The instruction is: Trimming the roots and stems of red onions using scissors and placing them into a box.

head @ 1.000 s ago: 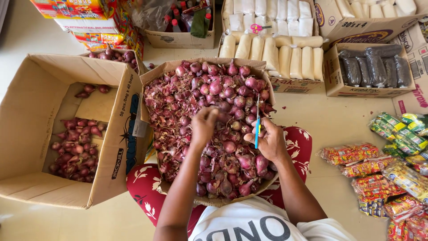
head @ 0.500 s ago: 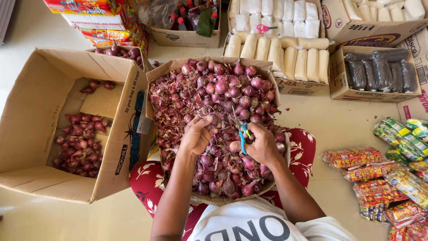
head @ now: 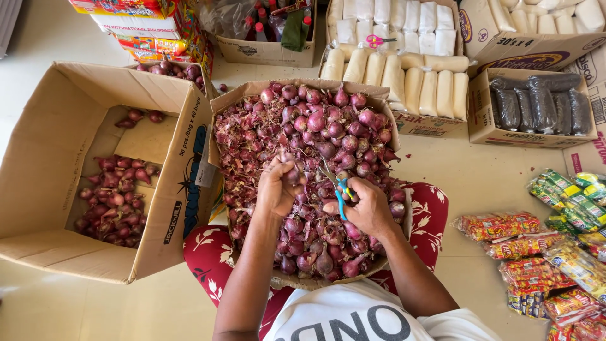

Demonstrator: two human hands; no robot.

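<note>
A cardboard tray heaped with red shallots rests on my lap over a red floral cloth. My left hand is closed around one shallot, held just above the pile. My right hand grips small blue-handled scissors, their blades pointing up and left toward the shallot in my left hand. The two hands are close together over the middle of the tray.
A large open cardboard box at left holds trimmed shallots. Behind are boxes of white packets, dark packets and bottles. Snack packs lie on the floor at right.
My hands have drawn closer together. The scissors have tipped from upright to angled toward the shallot that my left hand picked up from the pile.
</note>
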